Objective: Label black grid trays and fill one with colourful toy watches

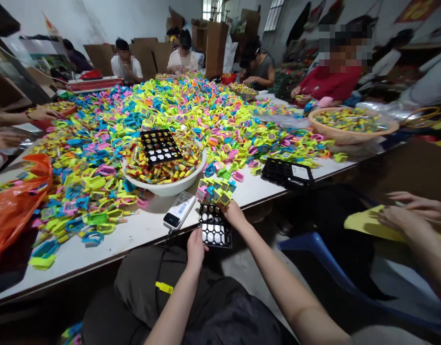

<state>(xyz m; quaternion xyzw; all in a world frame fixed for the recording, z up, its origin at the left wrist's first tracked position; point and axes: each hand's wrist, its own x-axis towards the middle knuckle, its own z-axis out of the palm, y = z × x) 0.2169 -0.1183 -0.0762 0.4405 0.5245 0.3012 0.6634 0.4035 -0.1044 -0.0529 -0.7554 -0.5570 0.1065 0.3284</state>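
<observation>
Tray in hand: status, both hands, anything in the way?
Left hand holding black tray by left edge. Right hand at toy watches, grip unclear. Power bank beside tray, seemingly not blocking.

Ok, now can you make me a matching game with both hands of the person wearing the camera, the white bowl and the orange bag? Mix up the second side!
Things:
1. Left hand
2. Right hand
3. White bowl
4. Orange bag

Clues:
A. Has a black tray resting on its contents
B. Holds a bunch of toys
C. At the left edge of the picture
D. Holds a black tray

Right pairs: 1-D, 2-B, 3-A, 4-C
</observation>
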